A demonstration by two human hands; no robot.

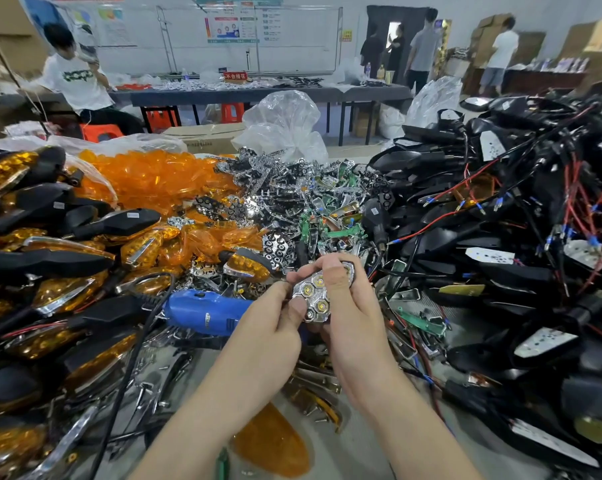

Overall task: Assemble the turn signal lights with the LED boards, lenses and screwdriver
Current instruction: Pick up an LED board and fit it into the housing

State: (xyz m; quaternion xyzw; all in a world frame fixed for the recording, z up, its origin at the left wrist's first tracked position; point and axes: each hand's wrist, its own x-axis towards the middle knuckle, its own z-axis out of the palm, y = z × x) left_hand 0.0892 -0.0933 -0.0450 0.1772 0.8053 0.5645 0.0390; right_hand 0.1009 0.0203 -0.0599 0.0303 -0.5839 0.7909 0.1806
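**Held item:** chrome reflector (314,295), honeycomb cells with yellow LEDs, face up. It is held above the middle of the table (348,448), in front of the parts heaps. Its long axis is set near to far, with the far end pointed away from the person and slightly right.

**Left hand** (272,327): the reflector's near left edge is pinched between thumb and fingertips.

**Right hand** (350,317): the thumb is laid across the face and the fingers are curled behind, so the piece is clamped. The hands are kept close together.

**Blue screwdriver** (206,313): laid just left of the left hand, long axis left to right, black cord at its left end.

**Orange lenses** (154,178): heaped at far left.

**Loose reflectors** (292,188): heaped at far centre.

**Black housings** (500,209): piled at right, red and black wires attached.

**Finished lights** (60,237): stacked at left.

**Single orange lens** (272,441): laid between the forearms.
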